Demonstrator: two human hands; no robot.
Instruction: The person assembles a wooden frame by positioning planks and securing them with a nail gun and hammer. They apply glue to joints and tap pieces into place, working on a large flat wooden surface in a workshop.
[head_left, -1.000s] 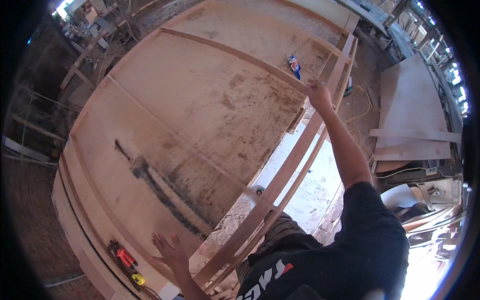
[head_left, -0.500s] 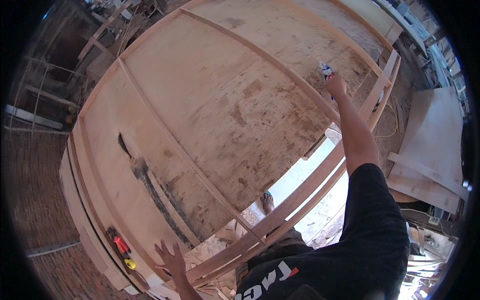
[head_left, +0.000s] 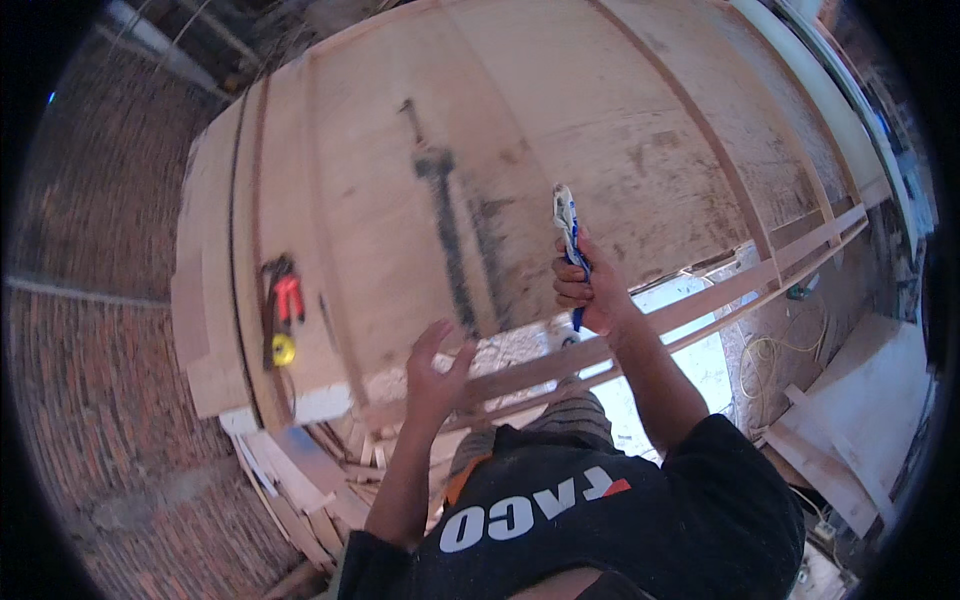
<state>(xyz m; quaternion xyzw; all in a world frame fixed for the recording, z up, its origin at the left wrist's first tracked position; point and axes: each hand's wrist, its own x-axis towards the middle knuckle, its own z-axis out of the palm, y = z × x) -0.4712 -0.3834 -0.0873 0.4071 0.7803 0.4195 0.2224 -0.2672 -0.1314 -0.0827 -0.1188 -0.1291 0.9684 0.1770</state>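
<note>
My right hand (head_left: 590, 285) is closed round a slim, crumpled blue-and-white packet (head_left: 567, 220). Its pale end points up and away, over the wooden panel (head_left: 380, 250); its contents cannot be made out. My left hand (head_left: 440, 375) holds nothing, its fingers spread near the panel's front edge. Narrow wooden strips (head_left: 695, 130) run across the panel. Between my hands, a dark stained streak (head_left: 450, 230) marks the wood.
Red-handled pliers (head_left: 288, 298) and a yellow tape measure (head_left: 284, 350) lie at the panel's left side. A raised wooden rail (head_left: 710, 297) crosses before me. Scrap boards (head_left: 310, 480) lie lower left; plywood sheets (head_left: 850, 410) and a yellow cord (head_left: 765, 365) lie to the right.
The view has swung left. My right hand has drawn back from the far right with the packet, closer to my body. My left hand stays open over the front edge.
</note>
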